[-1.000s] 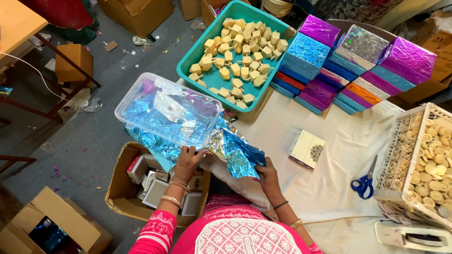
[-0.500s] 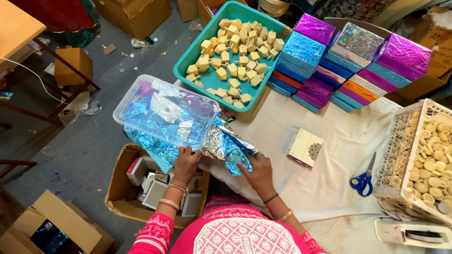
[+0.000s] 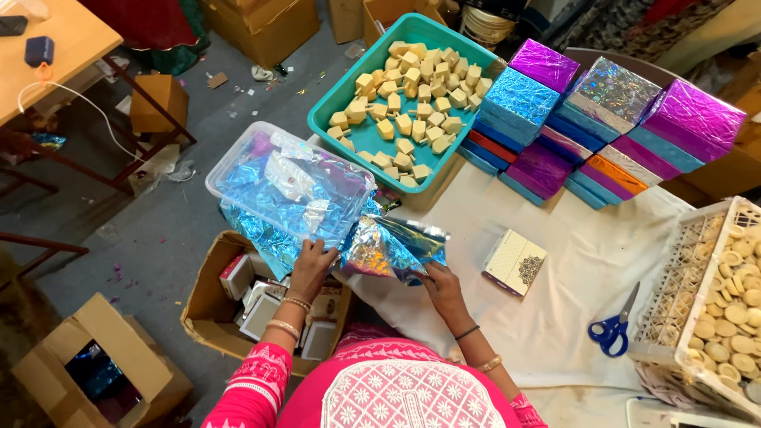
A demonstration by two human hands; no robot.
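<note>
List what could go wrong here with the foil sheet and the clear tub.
The clear tub sits at the table's corner, partly past the edge; the left hand tugging foil there might tip it toward the cardboard box below. The foil sheet, pulled between both hands, with the right hand on its lower edge, looks thin and could tear or crease.

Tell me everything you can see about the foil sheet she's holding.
The foil sheet is shiny blue with iridescent gold and pink glints, thin and crinkled like metallised wrapping film. It lies bunched and partly folded at the near edge of the white-covered table, beside the clear tub of more blue foil. The left hand grips its left end; the right hand presses its right edge.
</note>
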